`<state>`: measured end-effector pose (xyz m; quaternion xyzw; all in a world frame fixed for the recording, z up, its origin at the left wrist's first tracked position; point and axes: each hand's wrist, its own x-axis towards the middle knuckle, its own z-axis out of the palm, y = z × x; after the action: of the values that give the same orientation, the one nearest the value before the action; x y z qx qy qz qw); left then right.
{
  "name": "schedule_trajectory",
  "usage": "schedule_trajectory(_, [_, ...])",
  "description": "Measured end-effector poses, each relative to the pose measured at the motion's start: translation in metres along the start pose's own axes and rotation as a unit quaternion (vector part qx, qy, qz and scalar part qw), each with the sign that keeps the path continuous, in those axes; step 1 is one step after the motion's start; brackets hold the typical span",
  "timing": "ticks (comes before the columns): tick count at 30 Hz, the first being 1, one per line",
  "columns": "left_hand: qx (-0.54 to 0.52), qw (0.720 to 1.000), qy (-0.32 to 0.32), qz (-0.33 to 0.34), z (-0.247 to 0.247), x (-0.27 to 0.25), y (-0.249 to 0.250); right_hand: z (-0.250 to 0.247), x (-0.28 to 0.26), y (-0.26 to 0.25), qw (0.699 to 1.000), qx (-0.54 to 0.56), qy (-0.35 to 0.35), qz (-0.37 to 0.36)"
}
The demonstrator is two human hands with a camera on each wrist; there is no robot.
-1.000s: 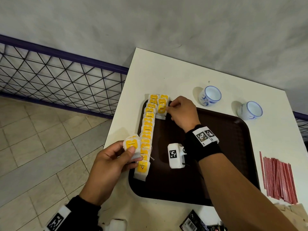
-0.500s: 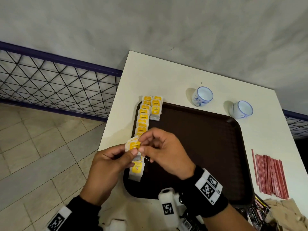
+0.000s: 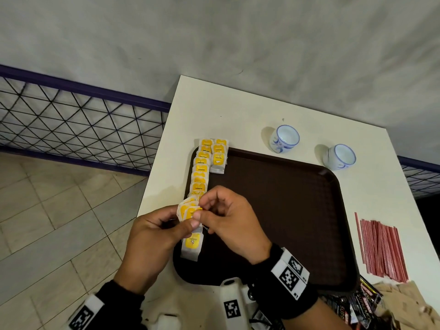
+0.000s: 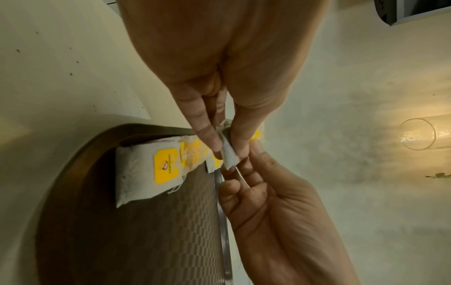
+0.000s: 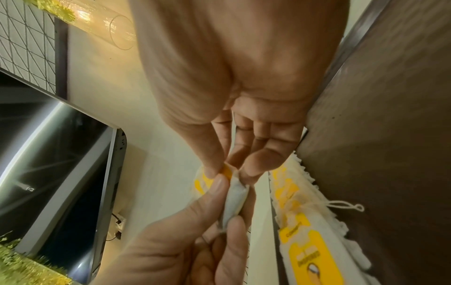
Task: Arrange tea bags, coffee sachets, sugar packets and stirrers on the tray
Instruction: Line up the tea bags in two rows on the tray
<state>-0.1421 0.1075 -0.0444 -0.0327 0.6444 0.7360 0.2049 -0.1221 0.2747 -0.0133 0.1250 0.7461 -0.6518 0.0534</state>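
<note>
A dark brown tray [image 3: 273, 210] lies on the white table. Yellow-labelled tea bags [image 3: 200, 172] form an overlapping column along its left edge, with a short second column [image 3: 219, 154] at the far end. My left hand [image 3: 183, 222] holds a small stack of tea bags [image 3: 187, 210] over the tray's near-left edge. My right hand [image 3: 204, 210] pinches the top bag of that stack. In the left wrist view the held bag [image 4: 229, 156] sits between my left hand's fingertips [image 4: 214, 142], the right hand [image 4: 268, 202] just below. In the right wrist view the bag [image 5: 234, 200] is pinched from both ends.
Two white-and-blue cups [image 3: 284, 138] [image 3: 340, 156] stand beyond the tray. Red stirrers [image 3: 381, 248] lie right of it, with black sachets [image 3: 357, 306] and brown packets [image 3: 404, 303] at the near right. A dark mesh railing [image 3: 83, 129] runs left of the table edge.
My right hand left the short far column and came back to the stack in my left hand, where it now pinches the top bag. The left hand stayed put.
</note>
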Motion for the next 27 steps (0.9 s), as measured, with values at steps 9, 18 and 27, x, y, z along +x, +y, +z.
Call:
schedule_trajectory(9, [-0.045, 0.999, 0.018, -0.005, 0.000, -0.001, 0.003, -0.001, 0.001, 0.000, 0.999, 0.043, 0.001, 0.024])
schedule_trajectory(18, [-0.054, 0.998, 0.035, -0.016, 0.001, 0.000, 0.003, -0.003, 0.001, 0.001, 0.997, 0.058, -0.007, 0.051])
schedule_trajectory(27, [-0.044, 0.998, 0.032, -0.020, 0.000, 0.000, 0.006, -0.010, 0.000, -0.007, 0.997, 0.055, -0.013, 0.054])
